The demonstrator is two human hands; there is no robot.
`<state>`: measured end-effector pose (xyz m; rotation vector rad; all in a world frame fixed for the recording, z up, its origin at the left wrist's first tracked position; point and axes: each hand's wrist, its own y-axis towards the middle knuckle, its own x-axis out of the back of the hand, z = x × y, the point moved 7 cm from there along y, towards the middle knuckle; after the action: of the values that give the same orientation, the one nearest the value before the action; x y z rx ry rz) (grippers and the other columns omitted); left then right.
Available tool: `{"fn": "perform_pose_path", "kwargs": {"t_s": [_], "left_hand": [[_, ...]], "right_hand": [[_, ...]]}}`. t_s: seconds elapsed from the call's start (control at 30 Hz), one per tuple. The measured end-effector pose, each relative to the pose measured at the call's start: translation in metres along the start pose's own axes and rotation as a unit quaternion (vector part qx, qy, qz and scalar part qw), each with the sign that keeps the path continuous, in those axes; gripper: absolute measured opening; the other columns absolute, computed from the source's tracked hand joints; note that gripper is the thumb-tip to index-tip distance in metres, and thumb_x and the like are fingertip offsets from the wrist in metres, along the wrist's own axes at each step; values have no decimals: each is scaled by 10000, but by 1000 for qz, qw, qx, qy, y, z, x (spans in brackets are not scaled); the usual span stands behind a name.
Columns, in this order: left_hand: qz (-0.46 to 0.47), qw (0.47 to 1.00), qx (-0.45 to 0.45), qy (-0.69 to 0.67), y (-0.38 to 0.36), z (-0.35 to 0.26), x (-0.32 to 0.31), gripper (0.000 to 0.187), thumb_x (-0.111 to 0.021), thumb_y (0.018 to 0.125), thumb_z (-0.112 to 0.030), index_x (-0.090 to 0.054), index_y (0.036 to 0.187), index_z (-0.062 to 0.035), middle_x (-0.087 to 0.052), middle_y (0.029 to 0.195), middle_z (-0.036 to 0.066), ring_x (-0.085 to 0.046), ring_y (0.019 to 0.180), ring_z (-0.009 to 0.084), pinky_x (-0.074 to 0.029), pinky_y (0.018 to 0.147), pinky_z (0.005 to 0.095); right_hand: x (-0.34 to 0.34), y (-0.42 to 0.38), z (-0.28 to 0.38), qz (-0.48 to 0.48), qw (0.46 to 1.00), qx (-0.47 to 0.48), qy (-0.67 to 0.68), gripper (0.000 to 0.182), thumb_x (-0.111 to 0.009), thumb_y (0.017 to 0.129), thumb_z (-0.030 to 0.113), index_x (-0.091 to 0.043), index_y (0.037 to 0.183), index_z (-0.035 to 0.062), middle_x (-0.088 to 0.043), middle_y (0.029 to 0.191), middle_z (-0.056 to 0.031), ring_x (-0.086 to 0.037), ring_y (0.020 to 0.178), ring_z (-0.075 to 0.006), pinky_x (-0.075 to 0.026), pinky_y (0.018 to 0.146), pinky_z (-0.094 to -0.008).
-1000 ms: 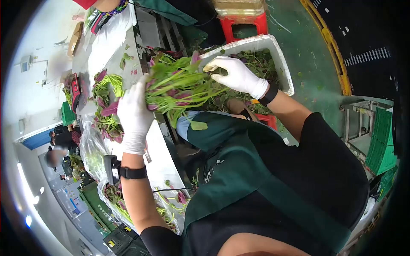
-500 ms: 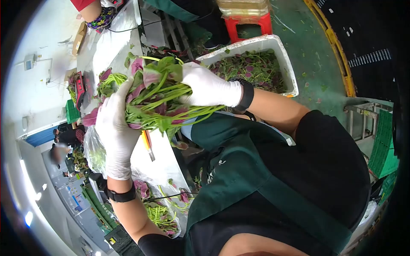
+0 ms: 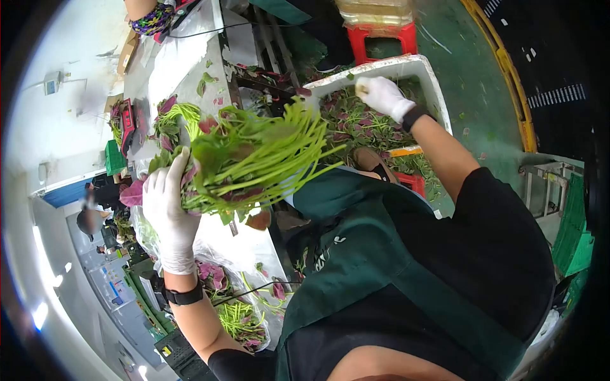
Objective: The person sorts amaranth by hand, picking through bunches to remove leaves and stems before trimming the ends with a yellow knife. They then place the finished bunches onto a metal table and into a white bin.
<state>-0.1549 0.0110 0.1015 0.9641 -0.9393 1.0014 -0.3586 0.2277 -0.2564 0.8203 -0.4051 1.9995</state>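
Note:
My left hand, in a white glove, is closed round a bunch of amaranth greens. The purple-green leaves lie near my fingers and the cut stems fan out to the right. Over a white foam box is my right hand, gloved too, with its fingers curled together; whether anything is in them is hidden. Loose greens fill much of that box. Another bundle of greens lies on the table just beyond my left hand.
More cut stems lie on plastic at the table's near end. A red scale stands at the table's far side. Behind the foam box is a red stool. A co-worker's sleeve shows at top left. A dark cable crosses the table.
My right hand has left the bunch and moved right and up, over the foam box. My left hand keeps hold of the bunch, whose stems now spread further.

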Motion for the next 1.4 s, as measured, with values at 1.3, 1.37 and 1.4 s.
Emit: {"fn": "perform_pose_path", "kwargs": {"t_s": [1.3, 1.37, 1.4], "left_hand": [[-32, 965, -186, 184, -44, -32, 44, 216, -730, 790, -84, -665, 995, -110, -629, 1024, 103, -616, 954, 265, -513, 907, 461], [-23, 959, -198, 200, -52, -34, 52, 248, -725, 821, -120, -621, 1046, -105, -627, 1014, 121, -615, 934, 273, -513, 896, 466], [-17, 958, -205, 199, -56, -34, 54, 273, -718, 835, -130, -602, 1081, -108, -626, 1011, 127, -614, 924, 275, -513, 892, 468]], "right_hand": [[16, -30, 292, 112, 832, 450, 303, 368, -673, 847, 280, -603, 1118, 40, -651, 994, -202, -634, 941, -385, -512, 820, -450], [3, -34, 289, 97, 819, 469, 314, 244, -646, 868, 261, -618, 995, 55, -638, 849, -180, -635, 816, -387, -509, 724, -456], [5, -35, 280, 75, 821, 468, 318, 204, -630, 879, 253, -617, 951, 63, -623, 799, -170, -629, 770, -385, -502, 694, -460]]}}
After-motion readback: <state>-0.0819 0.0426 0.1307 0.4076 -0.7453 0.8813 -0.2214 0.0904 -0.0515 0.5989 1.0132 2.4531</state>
